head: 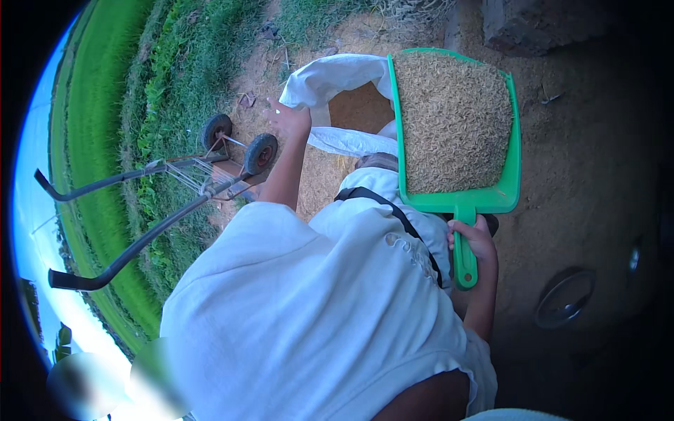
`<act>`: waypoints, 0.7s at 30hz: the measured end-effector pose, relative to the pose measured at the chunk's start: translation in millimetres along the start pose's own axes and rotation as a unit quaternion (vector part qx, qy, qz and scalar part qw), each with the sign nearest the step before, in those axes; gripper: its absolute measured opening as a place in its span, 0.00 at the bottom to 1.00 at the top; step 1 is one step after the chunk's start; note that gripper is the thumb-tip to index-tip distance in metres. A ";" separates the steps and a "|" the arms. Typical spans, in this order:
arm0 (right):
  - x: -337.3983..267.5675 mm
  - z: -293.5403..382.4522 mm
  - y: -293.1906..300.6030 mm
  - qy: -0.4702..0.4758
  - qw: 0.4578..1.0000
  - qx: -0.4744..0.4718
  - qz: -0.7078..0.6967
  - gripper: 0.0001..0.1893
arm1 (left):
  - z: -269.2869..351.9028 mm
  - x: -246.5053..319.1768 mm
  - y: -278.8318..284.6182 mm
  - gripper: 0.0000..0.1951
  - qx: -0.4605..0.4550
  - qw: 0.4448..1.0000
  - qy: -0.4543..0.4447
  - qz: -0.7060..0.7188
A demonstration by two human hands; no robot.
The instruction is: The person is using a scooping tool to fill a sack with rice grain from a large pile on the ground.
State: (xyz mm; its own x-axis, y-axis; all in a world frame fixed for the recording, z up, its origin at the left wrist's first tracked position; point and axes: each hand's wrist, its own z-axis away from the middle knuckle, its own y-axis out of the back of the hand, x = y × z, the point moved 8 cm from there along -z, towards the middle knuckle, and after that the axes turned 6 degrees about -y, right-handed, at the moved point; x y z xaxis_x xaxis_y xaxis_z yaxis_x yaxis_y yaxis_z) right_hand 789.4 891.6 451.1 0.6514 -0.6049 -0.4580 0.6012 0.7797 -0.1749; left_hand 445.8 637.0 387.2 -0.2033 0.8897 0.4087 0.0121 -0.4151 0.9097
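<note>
My right hand (476, 237) grips the handle of a green plastic dustpan (463, 202). A heap of pale brown husks (450, 123), which look like rice hulls, fills the pan. The pan's left edge overlaps the mouth of a white woven sack (337, 71). Through that mouth shows a brown surface (360, 108); I cannot tell how deep it lies. My left hand (292, 121) is at the sack's left rim and appears to hold it, with the fingers partly blurred. Below the sack are my legs, in light trousers with a dark strap across them.
A two-wheeled hand cart (210, 179) with long dark handles stands at the left. Beyond it are low plants (174, 105) and a green field (100, 105). A masonry block (526, 29) sits at the upper right. On the shaded dirt at right lies a round, dish-like object (566, 297).
</note>
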 end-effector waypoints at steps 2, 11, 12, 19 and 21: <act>-4.9 -2.3 -0.5 -0.020 0.999 -0.030 0.011 0.11 | -0.3 -31.9 -6.5 0.43 -0.015 0.997 0.070 0.042; -66.4 -60.3 2.0 -0.165 0.932 -0.099 0.307 0.10 | -32.6 -24.9 -40.6 0.19 -0.029 0.989 0.005 0.146; -70.5 -70.7 2.3 -0.165 0.929 -0.100 0.317 0.10 | -31.4 -19.2 -37.4 0.19 -0.024 0.988 0.014 0.149; -64.4 -120.2 -37.5 -0.254 0.853 -0.184 0.417 0.07 | -32.0 35.4 -29.8 0.30 -0.017 0.988 -0.149 -0.018; -59.2 -135.1 -53.4 -0.246 0.839 -0.197 0.443 0.06 | -39.7 40.9 -51.3 0.30 -0.121 0.969 -0.207 -0.061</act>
State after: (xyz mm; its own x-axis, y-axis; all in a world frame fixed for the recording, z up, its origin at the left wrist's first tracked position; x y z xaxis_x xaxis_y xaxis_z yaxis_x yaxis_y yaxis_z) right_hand 656.3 907.6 369.8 0.9326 0.3222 -0.1624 -0.3564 0.8929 -0.2753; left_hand 398.0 687.1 354.3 0.2217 0.9140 0.3397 -0.2272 -0.2904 0.9295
